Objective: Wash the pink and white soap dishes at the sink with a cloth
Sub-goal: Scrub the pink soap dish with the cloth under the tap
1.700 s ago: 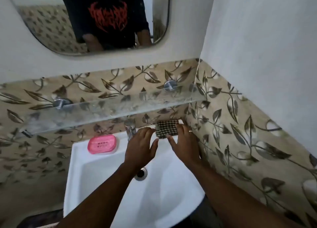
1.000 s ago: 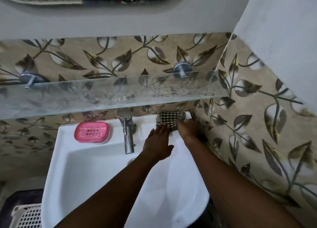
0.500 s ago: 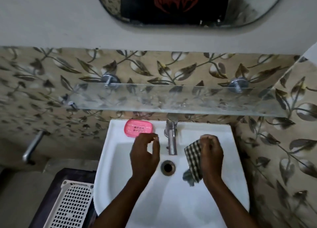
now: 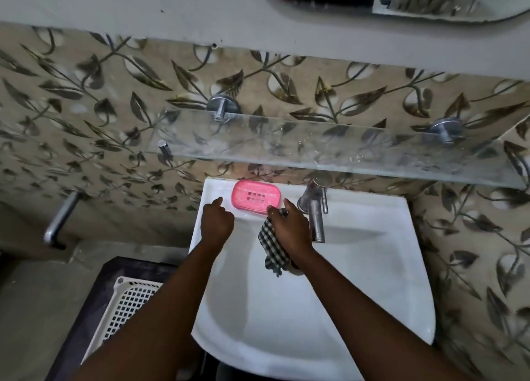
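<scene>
A pink soap dish [image 4: 256,196] with a slotted top lies on the back left ledge of the white sink [image 4: 372,280]. My left hand [image 4: 215,221] hovers just left of the dish, fingers curled, holding nothing. My right hand [image 4: 291,231] grips a black-and-white checked cloth [image 4: 272,247], which hangs down over the basin; its fingertips touch the dish's front right corner. No white soap dish is in view.
A steel tap [image 4: 314,208] stands just right of my right hand. A glass shelf [image 4: 329,148] juts out above the sink's back edge. A white plastic basket [image 4: 120,306] sits on the floor at the left, below a metal wall pipe [image 4: 58,220].
Both hands moved up and left toward the pink dish. My right hand carried the cloth from the right of the tap to the dish's front edge. The camera came closer.
</scene>
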